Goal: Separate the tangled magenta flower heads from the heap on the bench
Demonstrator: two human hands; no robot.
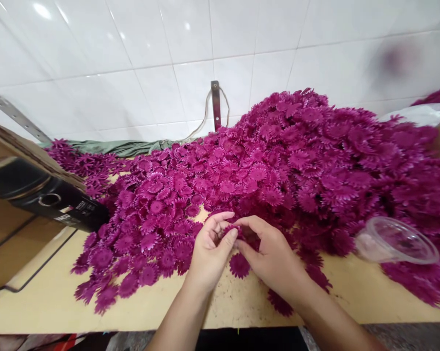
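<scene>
Between my two hands is a small magenta artificial flower (233,229), partly hidden by the fingers. My left hand (213,242) pinches it with thumb and fingers. Thumb and forefinger of my right hand (265,246) close on its right side. Just below my fingertips, a single flower head (239,265) lies on the table. A big pile of the same magenta flower heads (274,151) rises behind my hands and spreads to both sides.
A clear plastic tub (402,241) sits at the right among flowers. A black bottle-like container (59,195) leans at the left beside a cardboard box (8,229). Green cloth (124,147) lies along the white tiled wall (150,44). A metal bracket (216,105) stands at the back of the tan table (132,312).
</scene>
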